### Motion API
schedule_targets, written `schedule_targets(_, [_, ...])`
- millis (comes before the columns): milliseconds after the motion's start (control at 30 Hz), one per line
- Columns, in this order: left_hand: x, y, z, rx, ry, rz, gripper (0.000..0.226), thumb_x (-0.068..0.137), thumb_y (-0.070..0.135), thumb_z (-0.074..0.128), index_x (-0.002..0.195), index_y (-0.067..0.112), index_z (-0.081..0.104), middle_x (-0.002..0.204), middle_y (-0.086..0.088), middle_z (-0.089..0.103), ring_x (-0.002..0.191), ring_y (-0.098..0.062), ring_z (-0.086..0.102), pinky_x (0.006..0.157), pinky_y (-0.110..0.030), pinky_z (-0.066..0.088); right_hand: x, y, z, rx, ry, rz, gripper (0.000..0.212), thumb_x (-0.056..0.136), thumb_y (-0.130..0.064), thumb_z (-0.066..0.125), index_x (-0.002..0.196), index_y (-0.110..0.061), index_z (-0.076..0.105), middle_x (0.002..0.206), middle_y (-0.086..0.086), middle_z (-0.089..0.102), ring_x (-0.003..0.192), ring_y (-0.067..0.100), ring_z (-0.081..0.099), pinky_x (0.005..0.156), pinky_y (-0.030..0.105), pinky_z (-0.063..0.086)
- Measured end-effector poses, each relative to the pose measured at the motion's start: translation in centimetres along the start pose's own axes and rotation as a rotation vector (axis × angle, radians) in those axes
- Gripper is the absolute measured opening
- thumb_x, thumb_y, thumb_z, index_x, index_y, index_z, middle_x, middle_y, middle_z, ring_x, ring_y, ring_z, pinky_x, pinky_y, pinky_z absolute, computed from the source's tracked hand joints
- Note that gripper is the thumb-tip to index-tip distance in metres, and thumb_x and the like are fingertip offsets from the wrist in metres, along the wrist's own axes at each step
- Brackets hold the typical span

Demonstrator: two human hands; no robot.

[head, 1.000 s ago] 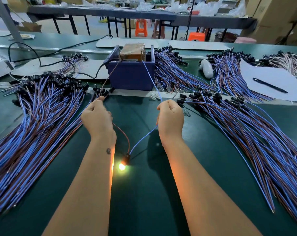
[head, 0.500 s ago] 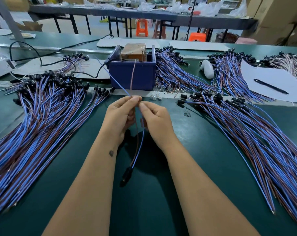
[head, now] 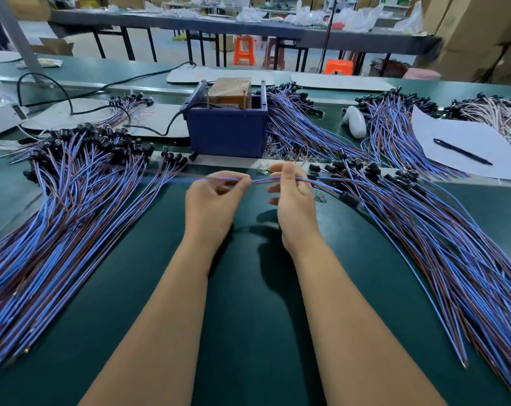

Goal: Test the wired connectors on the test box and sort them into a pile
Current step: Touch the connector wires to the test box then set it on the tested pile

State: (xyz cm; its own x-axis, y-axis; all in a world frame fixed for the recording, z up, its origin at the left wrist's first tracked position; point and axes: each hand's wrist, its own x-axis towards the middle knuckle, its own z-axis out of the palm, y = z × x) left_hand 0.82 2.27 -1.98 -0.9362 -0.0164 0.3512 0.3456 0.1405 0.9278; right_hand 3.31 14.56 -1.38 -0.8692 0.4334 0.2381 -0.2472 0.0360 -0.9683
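Pinching one wired connector [head: 260,181] level, left hand [head: 211,200] and right hand [head: 292,197]; its leftward end blurs out.

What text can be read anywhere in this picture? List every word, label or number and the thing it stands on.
None can be read.
Brown block in the blue plastic test box: a pale strip at its lower front edge may carry print, too small and blurred to read.
White paper sheet under the black pen: no writing shows.
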Motion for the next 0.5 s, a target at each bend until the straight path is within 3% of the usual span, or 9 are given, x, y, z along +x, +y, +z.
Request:
schedule_targets(100, [-1.3,0.6,1.0,0.249,-0.139,0.275,0.004,0.083,0.015,0.075,0.083,0.018,0.077,0.08,0.005,0.072,0.075,-0.01,0.065,0.072,-0.029,0.053,0.7,0.4,-0.4,0.131,0.107,0.017,0.032,0.107,-0.02,0.031,0.082,-0.019,0.051,0.068,-0.007,0.058,0.061,0.006,0.056,0.06,0.021,0.047])
schedule_targets(167, [-2.4,1.3,1.9,0.382,-0.232,0.403,0.008,0.081,0.019,0.071,0.084,0.016,0.077,0.081,0.001,0.072,0.077,-0.018,0.067,0.07,-0.035,0.054,1.1,0.4,-0.8,0.24,0.163,0.07,0.032,0.107,-0.017,0.031,0.08,-0.015,0.047,0.048,-0.011,0.045,0.044,0.004,0.044,0.047,0.018,0.039])
schedule_targets(267, [-4.2,2.3,3.8,0.493,-0.292,0.512,0.015,0.08,0.019,0.058,0.084,0.011,0.071,0.079,-0.005,0.066,0.075,-0.03,0.063,0.062,-0.043,0.052,1.4,0.2,-2.1,0.235,0.163,0.169,0.026,0.106,-0.019,0.037,0.08,-0.018,0.042,0.041,-0.014,0.033,0.038,0.002,0.028,0.039,0.016,0.027])
schedule_targets(367, [-5.5,2.9,5.4,0.486,-0.334,0.569,0.012,0.082,0.018,0.06,0.087,0.013,0.069,0.081,-0.003,0.065,0.076,-0.028,0.062,0.061,-0.042,0.052,1.8,-0.3,-5.3,-0.02,0.103,0.154,0.028,0.104,-0.022,0.041,0.076,-0.02,0.039,0.049,-0.011,0.037,0.045,0.006,0.031,0.047,0.023,0.028])
schedule_targets(500, [-7.5,4.7,7.7,0.406,-0.381,0.644,0.007,0.084,0.014,0.068,0.089,0.016,0.072,0.083,0.0,0.067,0.074,-0.026,0.064,0.059,-0.039,0.054,2.5,-2.2,-10.7,-0.621,-0.003,-0.024,0.03,0.104,-0.026,0.04,0.082,-0.011,0.053,0.068,0.0,0.048,0.065,0.019,0.043,0.061,0.035,0.033])
